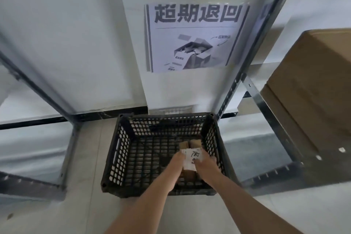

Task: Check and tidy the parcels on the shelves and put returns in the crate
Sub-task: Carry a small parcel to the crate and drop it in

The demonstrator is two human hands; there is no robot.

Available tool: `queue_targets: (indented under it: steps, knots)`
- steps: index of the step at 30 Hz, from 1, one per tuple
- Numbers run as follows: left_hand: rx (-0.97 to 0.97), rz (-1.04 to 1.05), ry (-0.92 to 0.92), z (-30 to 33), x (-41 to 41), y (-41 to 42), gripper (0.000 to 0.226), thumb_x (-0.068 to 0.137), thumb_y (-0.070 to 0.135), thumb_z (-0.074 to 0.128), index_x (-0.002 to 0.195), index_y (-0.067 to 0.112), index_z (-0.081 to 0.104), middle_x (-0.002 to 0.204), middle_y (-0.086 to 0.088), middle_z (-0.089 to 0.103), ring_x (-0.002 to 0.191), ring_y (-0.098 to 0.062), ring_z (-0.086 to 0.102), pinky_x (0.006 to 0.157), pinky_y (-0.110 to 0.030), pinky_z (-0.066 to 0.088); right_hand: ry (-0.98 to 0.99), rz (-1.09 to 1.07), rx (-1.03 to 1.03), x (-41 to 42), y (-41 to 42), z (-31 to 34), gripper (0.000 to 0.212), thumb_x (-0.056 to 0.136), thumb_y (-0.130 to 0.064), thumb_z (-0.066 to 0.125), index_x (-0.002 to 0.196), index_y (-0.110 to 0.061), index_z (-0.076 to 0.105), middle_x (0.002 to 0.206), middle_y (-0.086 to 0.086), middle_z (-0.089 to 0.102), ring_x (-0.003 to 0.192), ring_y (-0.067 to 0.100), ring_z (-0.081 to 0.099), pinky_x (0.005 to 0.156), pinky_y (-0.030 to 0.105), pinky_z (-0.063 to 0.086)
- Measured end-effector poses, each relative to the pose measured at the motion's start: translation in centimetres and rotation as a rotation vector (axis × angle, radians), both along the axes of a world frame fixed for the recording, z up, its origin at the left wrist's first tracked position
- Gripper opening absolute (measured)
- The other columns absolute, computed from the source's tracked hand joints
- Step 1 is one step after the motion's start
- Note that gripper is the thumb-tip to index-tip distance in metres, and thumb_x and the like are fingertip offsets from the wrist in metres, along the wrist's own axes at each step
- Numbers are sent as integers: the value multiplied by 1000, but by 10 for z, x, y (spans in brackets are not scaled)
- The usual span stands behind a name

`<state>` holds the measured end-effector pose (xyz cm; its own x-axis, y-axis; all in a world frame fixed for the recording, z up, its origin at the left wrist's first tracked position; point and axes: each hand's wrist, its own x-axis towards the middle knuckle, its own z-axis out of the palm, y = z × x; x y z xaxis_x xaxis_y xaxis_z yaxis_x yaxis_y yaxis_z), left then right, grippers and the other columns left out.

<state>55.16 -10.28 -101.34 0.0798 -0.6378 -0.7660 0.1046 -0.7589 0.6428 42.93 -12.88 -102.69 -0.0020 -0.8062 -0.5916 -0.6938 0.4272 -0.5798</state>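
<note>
— Nearest the lens? Two bare forearms, reaching down into a black mesh crate (121, 157) on the pale floor (57, 214).

— And held between them?

— Small cardboard parcel (190, 155), white label with handwriting on top, inside the crate toward its right wall. Whether resting on the bottom or held just above it, cannot tell.

— Left hand (175, 167)?

— Pressed against the parcel's left side, fingers curled round it.

— Right hand (206, 167)?

— Clasping the right side, thumb lying on the label; fingers wrapped behind, mostly hidden.

— Around the crate?

— Grey metal shelf uprights on both sides. Large brown carton (313, 89) on the right-hand shelf (266, 100), well apart from the crate. White printed notice (195, 37) on the wall straight above, big dark characters over a drawing of a box. Blurred throughout, fine print unreadable.
</note>
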Motion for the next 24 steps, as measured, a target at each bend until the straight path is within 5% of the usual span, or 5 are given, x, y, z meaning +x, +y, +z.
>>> queue_targets:
  steps: [3,14,16,20,24]
  knots:
    - [116,-112,-11,-41,-2,-10,58,78,71,44,117,36,68,121,-4,70,109,-25,64,100,-41,51,55,20,149,-8,-16,-31,66,99,-38,41,160,-19,21,156,20,29,130,34,48,108,41,48]
    - [42,-495,-379,38,-21,-13,61,105,54,15,161,33,5,168,7,-9,155,-31,-10,124,-60,-5,-5,179,103,-18,-6,72,31,105,-25,42,131,-15,56,104,-1,64,81,12,59,70,22,51]
    - [20,-570,-540,92,-8,-13,62,101,61,13,159,41,-1,167,2,-22,152,-38,-23,118,-68,-10,28,195,41,-16,-8,135,33,105,-24,44,136,-16,52,113,-2,61,86,11,56,62,11,43]
    - [-95,-521,-786,270,17,-21,66,98,68,14,153,49,-18,162,4,-35,150,-39,-27,113,-74,-6,85,273,-196,-6,-22,299,65,104,-28,45,161,-22,16,167,3,26,151,22,31,121,36,33]
    - [-277,-362,-1039,475,31,-25,67,97,70,10,152,50,-23,164,5,-33,152,-38,-24,116,-73,-3,105,313,-526,11,-28,500,73,104,-38,46,162,-29,3,172,-3,3,158,20,11,127,41,20]
